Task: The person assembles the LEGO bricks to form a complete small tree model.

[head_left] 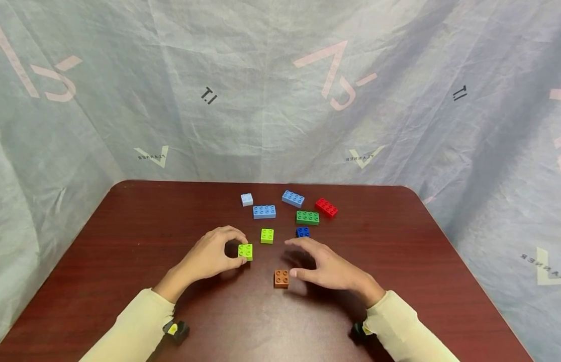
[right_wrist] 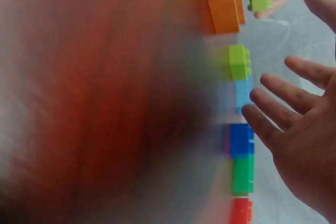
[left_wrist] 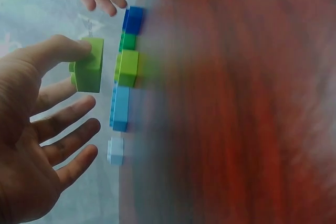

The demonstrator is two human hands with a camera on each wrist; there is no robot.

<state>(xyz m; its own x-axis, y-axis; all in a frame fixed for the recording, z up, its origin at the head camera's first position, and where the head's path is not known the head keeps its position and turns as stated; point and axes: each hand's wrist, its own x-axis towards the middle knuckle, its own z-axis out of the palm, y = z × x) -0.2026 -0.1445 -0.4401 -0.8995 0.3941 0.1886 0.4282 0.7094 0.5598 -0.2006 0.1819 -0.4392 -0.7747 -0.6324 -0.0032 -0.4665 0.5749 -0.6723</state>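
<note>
Between thumb and index finger my left hand (head_left: pixel 215 254) pinches a lime green toy brick (head_left: pixel 245 252) with studs on top. In the left wrist view that lime brick (left_wrist: pixel 89 65) shows side-on, the other fingers spread apart below it. My right hand (head_left: pixel 328 265) holds nothing, its fingers extended and spread over the table. Near its thumb tip lies an orange-brown brick (head_left: pixel 281 278). Just beyond its fingertips is a dark blue brick (head_left: pixel 302 232), partly covered in the head view. Another lime brick (head_left: pixel 267 236) rests on the table between the hands.
Farther back on the dark red-brown table (head_left: pixel 140 226) lie a pale blue brick (head_left: pixel 247 199), two longer blue bricks (head_left: pixel 264 211), a green brick (head_left: pixel 307 217) and a red brick (head_left: pixel 326 207). A grey printed sheet (head_left: pixel 262 115) hangs behind the table and along its sides.
</note>
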